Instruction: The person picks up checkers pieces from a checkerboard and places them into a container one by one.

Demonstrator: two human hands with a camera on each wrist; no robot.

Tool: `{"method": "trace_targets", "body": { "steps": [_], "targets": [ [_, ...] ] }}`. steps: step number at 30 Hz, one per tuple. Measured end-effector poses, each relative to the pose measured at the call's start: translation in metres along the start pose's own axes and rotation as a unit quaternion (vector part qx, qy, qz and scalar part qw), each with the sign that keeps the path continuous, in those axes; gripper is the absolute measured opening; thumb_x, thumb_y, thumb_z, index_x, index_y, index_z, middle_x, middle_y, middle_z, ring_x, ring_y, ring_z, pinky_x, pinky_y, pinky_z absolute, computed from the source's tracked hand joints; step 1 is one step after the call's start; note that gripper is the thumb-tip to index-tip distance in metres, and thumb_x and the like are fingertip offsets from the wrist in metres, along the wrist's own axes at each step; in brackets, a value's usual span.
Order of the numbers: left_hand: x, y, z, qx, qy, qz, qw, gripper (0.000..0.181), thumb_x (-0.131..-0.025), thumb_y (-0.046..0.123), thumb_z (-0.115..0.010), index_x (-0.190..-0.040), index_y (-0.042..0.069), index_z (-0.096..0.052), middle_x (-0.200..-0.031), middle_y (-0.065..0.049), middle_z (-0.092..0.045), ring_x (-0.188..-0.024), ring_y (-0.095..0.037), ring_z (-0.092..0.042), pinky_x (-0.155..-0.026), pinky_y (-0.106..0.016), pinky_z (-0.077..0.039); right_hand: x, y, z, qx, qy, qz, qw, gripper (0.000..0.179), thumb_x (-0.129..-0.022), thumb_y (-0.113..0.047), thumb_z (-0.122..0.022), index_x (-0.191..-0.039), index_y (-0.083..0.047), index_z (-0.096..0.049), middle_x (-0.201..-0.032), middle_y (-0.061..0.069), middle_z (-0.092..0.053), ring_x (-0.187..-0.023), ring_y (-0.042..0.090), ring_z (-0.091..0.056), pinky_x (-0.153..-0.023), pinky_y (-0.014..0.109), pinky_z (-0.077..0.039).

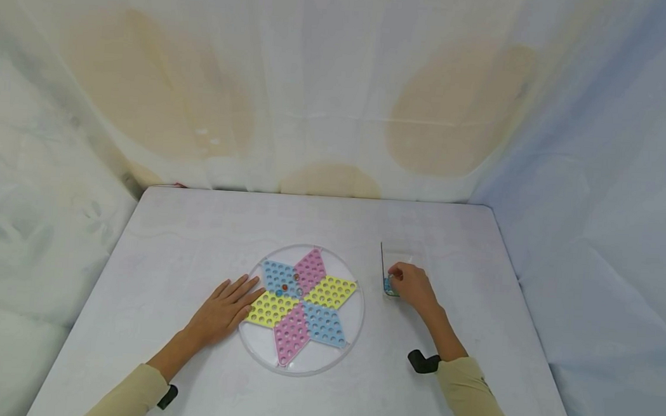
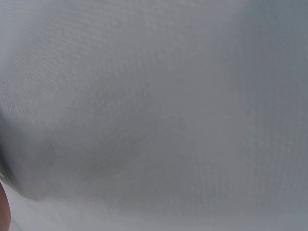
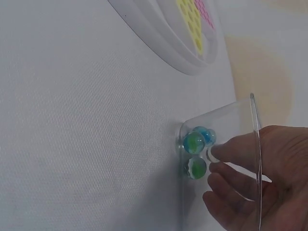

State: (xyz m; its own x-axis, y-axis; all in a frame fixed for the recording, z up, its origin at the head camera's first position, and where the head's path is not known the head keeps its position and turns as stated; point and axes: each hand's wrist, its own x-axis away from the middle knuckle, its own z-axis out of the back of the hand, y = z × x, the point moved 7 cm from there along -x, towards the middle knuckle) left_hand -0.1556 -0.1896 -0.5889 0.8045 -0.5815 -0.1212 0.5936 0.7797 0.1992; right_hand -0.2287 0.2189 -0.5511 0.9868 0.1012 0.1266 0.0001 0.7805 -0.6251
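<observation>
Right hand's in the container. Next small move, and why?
I'd probably lift the right hand out of the clear container: it appears to pinch a marble, other marbles lie close by, and the board already bears a few, with the left hand resting at its edge.
</observation>
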Motion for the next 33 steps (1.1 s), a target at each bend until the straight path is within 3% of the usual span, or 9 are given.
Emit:
{"method": "trace_targets", "body": {
  "steps": [4, 11, 17, 23, 33],
  "targets": [
    [0.0003, -0.0006, -0.0004, -0.003, -0.001, 0.002, 1.0000, 0.053, -0.103, 0.033, -0.051, -0.152, 0.017, -0.045, -0.160, -0.008, -0.032, -0.149, -0.029, -0.021, -0.117, -0.055, -0.019, -0.0003, -0.0007, -0.0005, 0.004, 0.001, 0.006, 1.0000, 0.017, -0.093, -0.001, -0.062, -0.107, 0.005, -0.069, -0.104, 0.018, -0.070, -0.098, 0.034, -0.064, -0.085, 0.048, -0.054],
    [-0.0003, -0.0035, -0.0038, 0.001, -0.035, 0.024, 0.9991, 0.054, -0.104, 0.034, -0.049, -0.154, 0.019, -0.041, -0.163, -0.005, -0.027, -0.151, -0.026, -0.014, -0.119, -0.052, -0.013, -0.0040, 0.0046, -0.0041, 0.013, 0.000, 0.003, 0.9999, 0.018, -0.092, -0.002, -0.062, -0.107, 0.004, -0.070, -0.104, 0.016, -0.070, -0.099, 0.033, -0.064, -0.085, 0.047, -0.054],
    [-0.0006, -0.0022, -0.0029, 0.000, -0.029, 0.020, 0.9994, 0.053, -0.103, 0.035, -0.049, -0.153, 0.019, -0.043, -0.162, -0.006, -0.029, -0.150, -0.028, -0.017, -0.118, -0.054, -0.015, -0.0033, 0.0040, -0.0048, 0.013, -0.002, -0.004, 0.9999, 0.019, -0.090, 0.000, -0.061, -0.106, 0.004, -0.070, -0.102, 0.016, -0.069, -0.097, 0.032, -0.064, -0.084, 0.047, -0.054],
    [-0.0003, -0.0017, -0.0017, 0.000, -0.045, 0.027, 0.9986, 0.053, -0.104, 0.034, -0.048, -0.155, 0.019, -0.041, -0.163, -0.005, -0.026, -0.151, -0.027, -0.015, -0.119, -0.052, -0.012, -0.0029, 0.0032, -0.0048, 0.013, -0.006, -0.010, 0.9999, 0.019, -0.090, 0.000, -0.061, -0.106, 0.004, -0.070, -0.103, 0.016, -0.069, -0.098, 0.032, -0.063, -0.085, 0.048, -0.053],
    [-0.0002, 0.0011, 0.0034, 0.003, -0.006, 0.003, 1.0000, 0.052, -0.103, 0.032, -0.051, -0.153, 0.017, -0.044, -0.161, -0.007, -0.031, -0.149, -0.030, -0.022, -0.116, -0.055, -0.020, 0.0001, -0.0014, 0.0020, 0.005, -0.002, -0.014, 0.9999, 0.022, -0.091, -0.001, -0.060, -0.111, 0.003, -0.069, -0.109, 0.017, -0.069, -0.101, 0.034, -0.064, -0.085, 0.048, -0.054]
  ]
}}
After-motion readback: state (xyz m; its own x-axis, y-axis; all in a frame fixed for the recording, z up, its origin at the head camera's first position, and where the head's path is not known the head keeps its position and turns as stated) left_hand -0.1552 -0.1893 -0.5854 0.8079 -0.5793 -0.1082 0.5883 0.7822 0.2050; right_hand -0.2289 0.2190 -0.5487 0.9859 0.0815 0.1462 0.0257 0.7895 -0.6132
